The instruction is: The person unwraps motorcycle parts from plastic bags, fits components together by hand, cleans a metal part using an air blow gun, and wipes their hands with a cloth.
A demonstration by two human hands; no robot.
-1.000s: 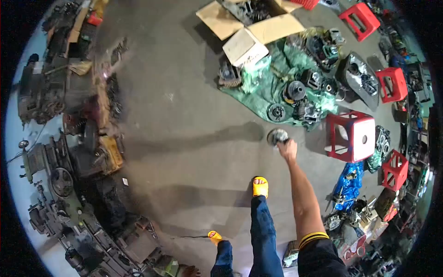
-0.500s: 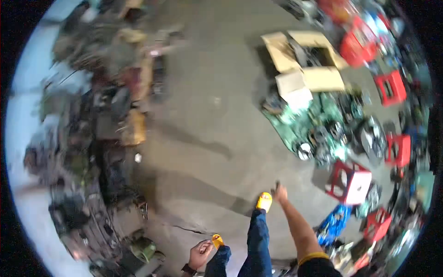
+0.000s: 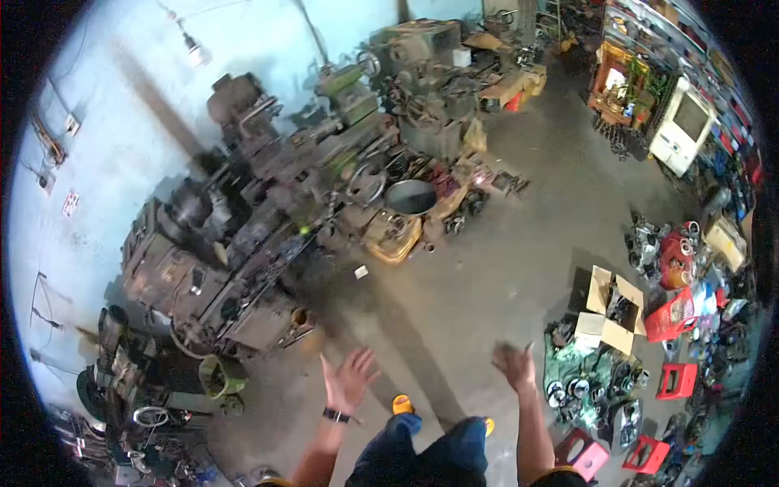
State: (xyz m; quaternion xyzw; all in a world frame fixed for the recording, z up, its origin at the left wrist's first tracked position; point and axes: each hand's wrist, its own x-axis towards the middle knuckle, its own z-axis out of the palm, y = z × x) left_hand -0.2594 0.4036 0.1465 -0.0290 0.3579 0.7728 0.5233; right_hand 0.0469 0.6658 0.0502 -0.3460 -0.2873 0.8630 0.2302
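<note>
Both of my hands are raised in front of me over the concrete floor. My left hand (image 3: 349, 380), with a dark watch at the wrist, has its fingers spread and holds nothing. To the right, my right hand (image 3: 516, 367) is also empty, its thumb apart from the darker, slightly blurred fingers. It is nearest to the green sheet (image 3: 560, 365) with metal parts on it. Below and between the hands are my yellow sandals (image 3: 401, 403).
An open cardboard box (image 3: 599, 290), red stools (image 3: 676, 380) and a red basket (image 3: 670, 315) stand at the right. Old machines (image 3: 268, 178) line the blue wall at the left. A white cabinet (image 3: 683, 126) stands at the upper right.
The view has swung up and left towards the machines and wall. My right hand has let go of the round metal part it held a second ago. Both hands are now raised with fingers apart.
</note>
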